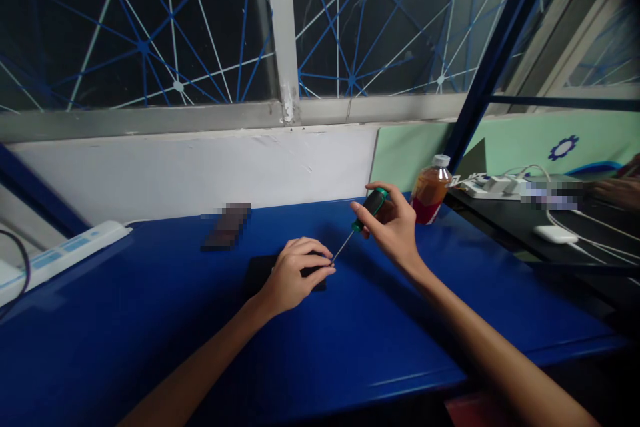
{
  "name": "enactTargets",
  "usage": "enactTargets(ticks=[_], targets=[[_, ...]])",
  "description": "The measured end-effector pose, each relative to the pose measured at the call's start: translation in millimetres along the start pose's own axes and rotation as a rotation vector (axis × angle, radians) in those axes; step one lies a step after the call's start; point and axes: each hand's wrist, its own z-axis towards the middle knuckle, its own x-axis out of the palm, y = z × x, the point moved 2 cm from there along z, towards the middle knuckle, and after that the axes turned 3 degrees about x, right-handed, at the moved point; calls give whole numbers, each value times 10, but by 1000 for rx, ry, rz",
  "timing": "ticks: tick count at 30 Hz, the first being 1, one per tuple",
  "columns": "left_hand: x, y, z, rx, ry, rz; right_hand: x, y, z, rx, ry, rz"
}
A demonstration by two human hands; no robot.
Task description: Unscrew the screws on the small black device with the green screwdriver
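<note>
- Holding screwdriver (370, 208) in right hand (399, 230), handle pinched between thumb and fingers, shaft slanting down to left fingertips.
- Left hand (293, 275): thumb and fingers close at the tip; can't tell if pinching anything.
- Black case (257, 272): on table (380, 353), partly under left hand.
- Tip work, I'd judge; calls for steady tip, aligned shaft.
</note>
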Motion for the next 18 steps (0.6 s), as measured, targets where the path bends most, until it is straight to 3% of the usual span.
enactTargets(ticks=[7, 18], targets=[[-13, 20, 1, -7, -17, 7, 5, 133, -73, -122, -55, -48], [-56, 63, -6, -20, -126, 30, 36, 93, -78, -73, -104, -6]])
